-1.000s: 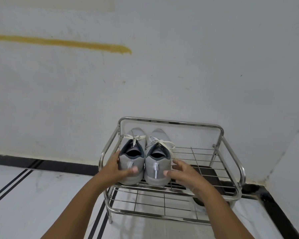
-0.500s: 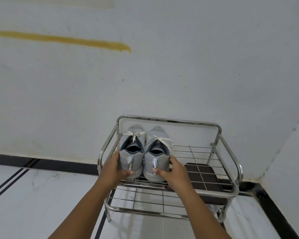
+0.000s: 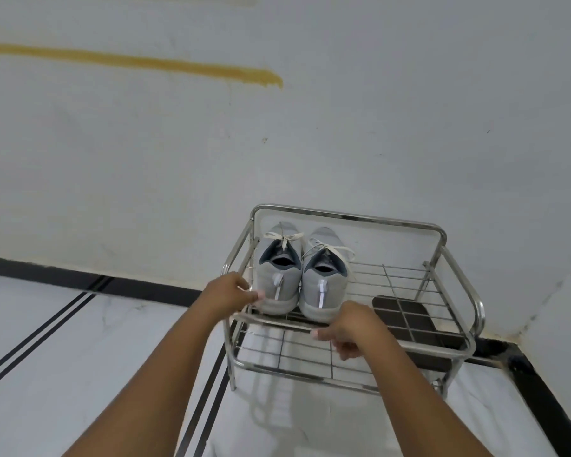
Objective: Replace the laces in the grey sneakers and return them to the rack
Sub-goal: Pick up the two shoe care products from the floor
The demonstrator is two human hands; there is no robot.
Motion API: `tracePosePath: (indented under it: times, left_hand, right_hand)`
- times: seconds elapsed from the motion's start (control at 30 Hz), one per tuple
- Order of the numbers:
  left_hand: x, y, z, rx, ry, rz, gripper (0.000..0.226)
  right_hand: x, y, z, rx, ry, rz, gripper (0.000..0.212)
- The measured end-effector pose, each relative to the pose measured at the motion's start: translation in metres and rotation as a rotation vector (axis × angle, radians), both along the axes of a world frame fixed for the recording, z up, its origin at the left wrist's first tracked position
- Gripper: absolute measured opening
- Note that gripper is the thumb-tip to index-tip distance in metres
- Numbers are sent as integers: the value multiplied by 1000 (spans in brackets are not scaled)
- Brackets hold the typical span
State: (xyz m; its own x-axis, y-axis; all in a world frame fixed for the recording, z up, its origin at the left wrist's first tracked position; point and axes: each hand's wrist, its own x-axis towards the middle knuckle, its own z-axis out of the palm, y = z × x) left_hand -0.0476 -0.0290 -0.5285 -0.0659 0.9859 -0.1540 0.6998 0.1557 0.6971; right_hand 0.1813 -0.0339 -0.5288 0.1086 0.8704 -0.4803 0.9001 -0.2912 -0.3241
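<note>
Two grey sneakers stand side by side on the left half of the top shelf of a steel wire rack (image 3: 343, 214), heels toward me. Both have cream laces tied in bows. My left hand (image 3: 229, 291) is at the outer side of the left sneaker (image 3: 277, 282), its fingertips touching the heel near the sole. My right hand (image 3: 346, 328) hovers just in front of the right sneaker (image 3: 323, 291), over the rack's front bar, fingers loosely curled and holding nothing.
A dark flat item (image 3: 409, 321) lies under the top shelf's wires on the right. The rack stands against a white wall near a room corner on the right. The floor (image 3: 80, 341) is white marble with black stripes.
My right hand has let go of the right sneaker's heel and drawn back toward me. My left hand has slid to the left sneaker's outer edge. The sneakers stay on the shelf.
</note>
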Motion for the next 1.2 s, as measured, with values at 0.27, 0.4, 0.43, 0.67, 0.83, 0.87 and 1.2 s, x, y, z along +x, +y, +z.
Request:
tracePosePath:
  times: [0.27, 0.4, 0.43, 0.67, 0.83, 0.87, 1.2]
  left_hand:
    - [-87, -92, -109, -215, -10, 27, 25]
    - [-110, -158, -229, -386, 135, 160, 21]
    - [-110, -173, -250, -433, 148, 178, 23]
    - [-90, -214, -333, -609, 20, 282, 62]
    - [-78, -210, -342, -561, 0, 293, 61]
    - [-76, -209, -344, -543, -3, 309, 61]
    - [-70, -212, -338, -450, 72, 301, 43]
  right_hand:
    - [-93, -50, -100, -110, 331, 72, 24]
    - [-128, -100, -220, -149, 273, 70, 16]
    - [-132, -110, -245, -161, 226, 92, 17]
    - [-156, -126, -326, -144, 208, 82, 32]
    - [-169, -117, -348, -155, 205, 78, 31]
    - [-171, -116, -351, -159, 209, 73, 32]
    - [-156, -113, -347, -152, 453, -142, 20]
